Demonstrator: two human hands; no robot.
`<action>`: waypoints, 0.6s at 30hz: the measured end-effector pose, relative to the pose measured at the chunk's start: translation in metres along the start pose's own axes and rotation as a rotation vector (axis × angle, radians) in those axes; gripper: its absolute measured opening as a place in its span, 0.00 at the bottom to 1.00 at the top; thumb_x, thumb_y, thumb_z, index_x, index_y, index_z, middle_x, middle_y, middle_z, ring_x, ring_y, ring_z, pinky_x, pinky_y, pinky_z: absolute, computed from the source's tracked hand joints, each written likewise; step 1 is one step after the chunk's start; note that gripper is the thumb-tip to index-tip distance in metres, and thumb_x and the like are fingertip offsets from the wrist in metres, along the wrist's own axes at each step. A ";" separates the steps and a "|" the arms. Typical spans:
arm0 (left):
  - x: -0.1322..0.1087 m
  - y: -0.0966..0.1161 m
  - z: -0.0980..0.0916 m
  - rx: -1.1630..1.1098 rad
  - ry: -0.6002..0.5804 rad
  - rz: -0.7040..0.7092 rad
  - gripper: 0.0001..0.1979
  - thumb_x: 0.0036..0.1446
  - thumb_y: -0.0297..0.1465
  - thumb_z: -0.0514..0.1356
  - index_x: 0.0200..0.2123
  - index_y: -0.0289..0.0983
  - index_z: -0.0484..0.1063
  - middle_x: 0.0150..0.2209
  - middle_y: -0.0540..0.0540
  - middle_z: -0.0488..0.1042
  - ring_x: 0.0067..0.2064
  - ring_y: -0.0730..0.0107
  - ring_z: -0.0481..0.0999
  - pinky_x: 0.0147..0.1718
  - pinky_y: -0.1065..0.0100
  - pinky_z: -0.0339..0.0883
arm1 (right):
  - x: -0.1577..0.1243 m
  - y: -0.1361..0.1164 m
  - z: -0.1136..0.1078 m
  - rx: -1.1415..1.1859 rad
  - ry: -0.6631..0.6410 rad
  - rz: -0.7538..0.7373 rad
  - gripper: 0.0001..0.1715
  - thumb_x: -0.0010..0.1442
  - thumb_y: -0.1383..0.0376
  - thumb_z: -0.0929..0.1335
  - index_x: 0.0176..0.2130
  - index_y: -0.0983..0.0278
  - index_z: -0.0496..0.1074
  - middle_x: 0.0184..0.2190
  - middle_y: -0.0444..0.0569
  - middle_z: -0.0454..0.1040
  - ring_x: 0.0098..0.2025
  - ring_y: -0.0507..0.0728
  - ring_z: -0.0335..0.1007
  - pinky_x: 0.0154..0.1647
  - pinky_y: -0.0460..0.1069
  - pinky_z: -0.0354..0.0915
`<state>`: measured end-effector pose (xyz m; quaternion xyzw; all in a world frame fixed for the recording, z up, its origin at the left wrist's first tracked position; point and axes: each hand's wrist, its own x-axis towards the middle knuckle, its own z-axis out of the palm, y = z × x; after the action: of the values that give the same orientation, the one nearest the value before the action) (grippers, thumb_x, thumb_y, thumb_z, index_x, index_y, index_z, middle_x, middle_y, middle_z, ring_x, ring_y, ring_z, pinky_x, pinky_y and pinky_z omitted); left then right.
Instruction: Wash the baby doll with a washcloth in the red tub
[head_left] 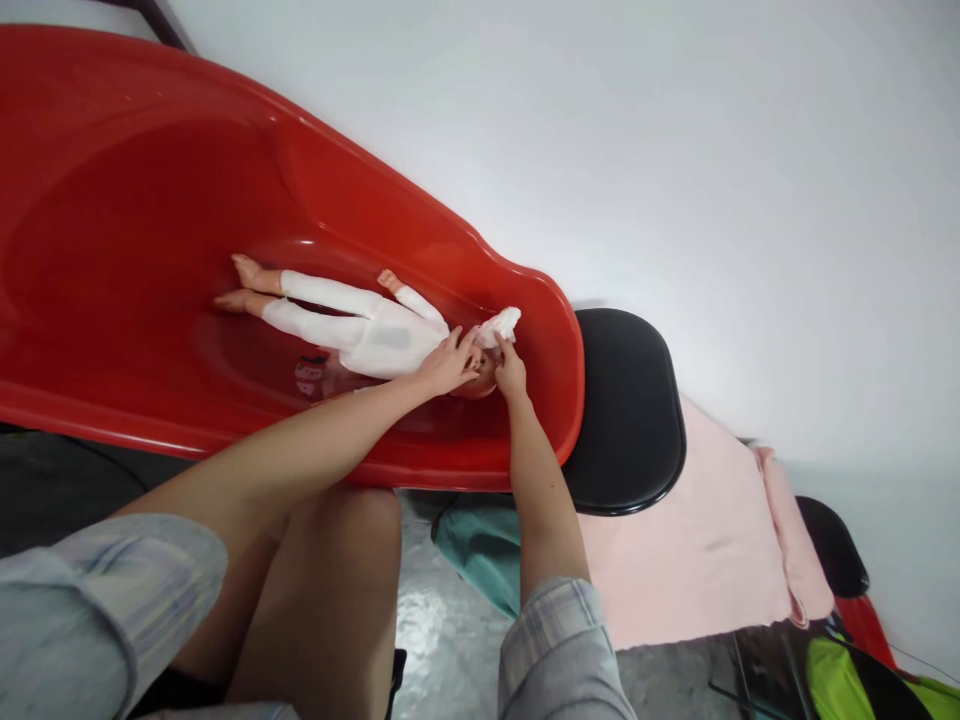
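Note:
A doll in white clothes (pixel 394 338) lies on its back inside a red tub (pixel 420 225), its bare feet toward the left and its head toward the right end. Against the doll's head and neck rests my left hand (pixel 448 365), its fingers apart. My right hand (pixel 511 372) is at the top of the head, touching a crumpled white cloth (pixel 499 327); its fingers are bent and partly hidden, so their hold is unclear. Part of the doll's face shows between my hands.
Right of the tub stands a black stool seat (pixel 626 410). Beyond it, pink fabric (pixel 690 545) is spread out near another black seat (pixel 831 545). Teal fabric (pixel 484 550) hangs below the tub. A white wall (pixel 675 150) rises behind.

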<state>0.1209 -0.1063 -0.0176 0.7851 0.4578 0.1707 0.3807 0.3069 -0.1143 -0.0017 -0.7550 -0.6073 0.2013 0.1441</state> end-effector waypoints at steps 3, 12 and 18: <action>0.004 -0.003 0.000 -0.133 0.102 -0.061 0.47 0.68 0.31 0.64 0.80 0.33 0.40 0.75 0.25 0.46 0.70 0.41 0.64 0.67 0.53 0.63 | -0.001 -0.016 0.008 0.071 -0.066 -0.183 0.45 0.61 0.76 0.60 0.74 0.60 0.62 0.76 0.47 0.57 0.78 0.59 0.51 0.74 0.55 0.61; 0.004 -0.028 -0.025 0.070 0.266 -0.265 0.21 0.71 0.33 0.59 0.64 0.36 0.73 0.68 0.35 0.64 0.65 0.44 0.68 0.64 0.54 0.67 | -0.005 -0.038 0.014 0.032 -0.256 -0.334 0.53 0.56 0.75 0.62 0.77 0.57 0.56 0.67 0.44 0.72 0.63 0.63 0.72 0.70 0.59 0.67; 0.009 -0.034 -0.021 0.224 0.138 -0.097 0.25 0.71 0.24 0.52 0.68 0.33 0.72 0.70 0.37 0.65 0.68 0.48 0.67 0.65 0.55 0.63 | 0.001 -0.026 0.009 -0.031 -0.197 -0.257 0.56 0.57 0.68 0.71 0.78 0.66 0.50 0.75 0.58 0.56 0.76 0.67 0.52 0.78 0.63 0.48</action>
<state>0.0920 -0.0797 -0.0302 0.7861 0.5363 0.1535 0.2662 0.2801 -0.1073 0.0019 -0.6497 -0.7130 0.2451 0.0968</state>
